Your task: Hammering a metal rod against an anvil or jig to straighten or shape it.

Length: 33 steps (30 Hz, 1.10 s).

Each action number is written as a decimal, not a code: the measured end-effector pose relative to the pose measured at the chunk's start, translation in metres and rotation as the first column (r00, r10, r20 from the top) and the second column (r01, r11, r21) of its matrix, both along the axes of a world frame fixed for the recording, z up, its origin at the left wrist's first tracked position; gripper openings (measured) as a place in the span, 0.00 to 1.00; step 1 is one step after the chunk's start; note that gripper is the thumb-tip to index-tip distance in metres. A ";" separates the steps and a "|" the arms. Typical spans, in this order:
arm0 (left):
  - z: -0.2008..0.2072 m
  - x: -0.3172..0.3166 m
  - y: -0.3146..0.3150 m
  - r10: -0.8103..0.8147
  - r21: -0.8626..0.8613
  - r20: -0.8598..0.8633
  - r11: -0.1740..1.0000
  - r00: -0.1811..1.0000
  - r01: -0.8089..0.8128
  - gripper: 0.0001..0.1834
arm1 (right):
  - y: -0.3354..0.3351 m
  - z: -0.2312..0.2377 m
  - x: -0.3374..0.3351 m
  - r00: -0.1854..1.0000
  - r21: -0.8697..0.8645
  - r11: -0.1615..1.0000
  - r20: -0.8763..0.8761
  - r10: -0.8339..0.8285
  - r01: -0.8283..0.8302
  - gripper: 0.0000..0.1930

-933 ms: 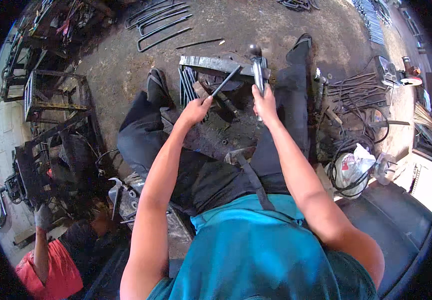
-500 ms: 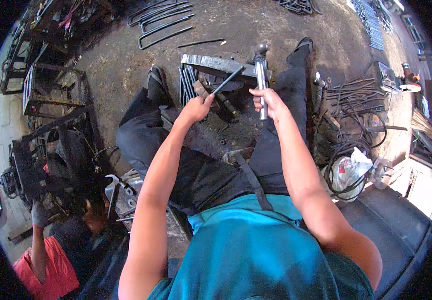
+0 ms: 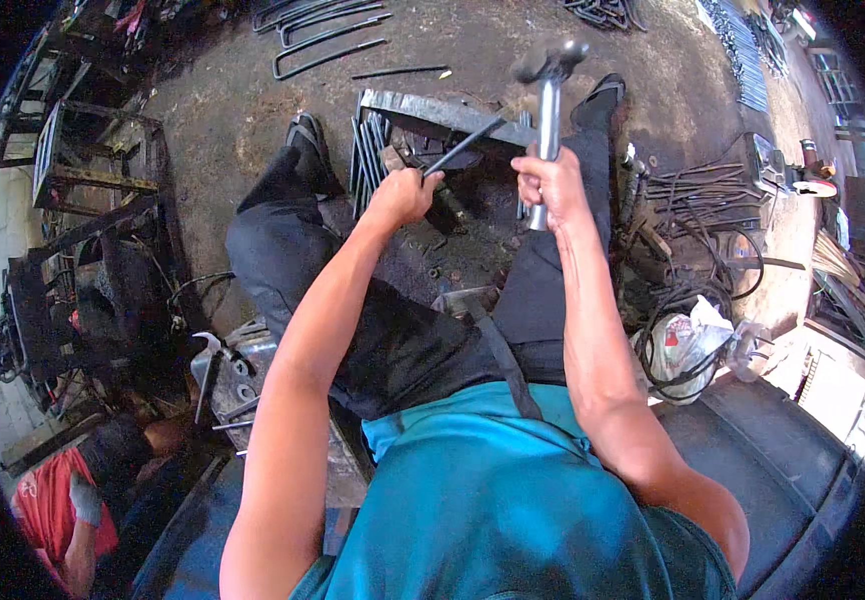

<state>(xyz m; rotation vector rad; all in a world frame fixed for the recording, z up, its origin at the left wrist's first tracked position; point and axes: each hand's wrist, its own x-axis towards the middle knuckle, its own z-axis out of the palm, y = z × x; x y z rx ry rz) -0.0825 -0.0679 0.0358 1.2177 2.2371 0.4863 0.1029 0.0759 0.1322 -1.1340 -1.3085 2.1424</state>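
My left hand (image 3: 405, 196) is closed round a dark metal rod (image 3: 469, 143), which slants up to the right in front of a heavy metal bar (image 3: 418, 108) lying crosswise between my feet. In my right hand (image 3: 557, 188) is a hammer (image 3: 550, 118), its shiny handle upright and its head blurred at the top, raised to the right of the rod and apart from it. A brownish block (image 3: 393, 158) lies just beyond my left hand. Several straight rods (image 3: 368, 150) rest side by side next to the bar's left end.
Bent U-shaped rods (image 3: 328, 52) and one straight rod (image 3: 400, 72) lie on the floor ahead. To my right are piled rods (image 3: 698, 195), cables (image 3: 678, 270) and a white plastic bag (image 3: 691, 340). A claw hammer (image 3: 209, 362) sits at left. A person in red (image 3: 53, 505) is lower left.
My right hand has lifted the hammer slightly, its head rising and swinging right. The rod's tip has shifted slightly right and up. The person at lower left has moved their gloved hand lower.
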 end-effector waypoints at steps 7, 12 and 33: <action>0.012 0.028 -0.007 0.116 -0.053 0.001 0.992 0.993 -0.115 0.30 | -0.020 0.010 -0.007 0.981 0.037 0.999 -0.194 -0.005 0.012 0.11; 0.010 0.038 -0.023 0.073 -0.049 -0.022 0.996 0.997 -0.074 0.33 | -0.034 -0.031 0.000 0.992 -0.066 0.998 0.129 -0.013 0.022 0.11; 0.019 0.031 -0.021 0.196 -0.069 0.021 0.978 0.980 -0.194 0.33 | -0.033 0.006 -0.010 0.998 0.190 0.982 -0.055 0.005 0.006 0.11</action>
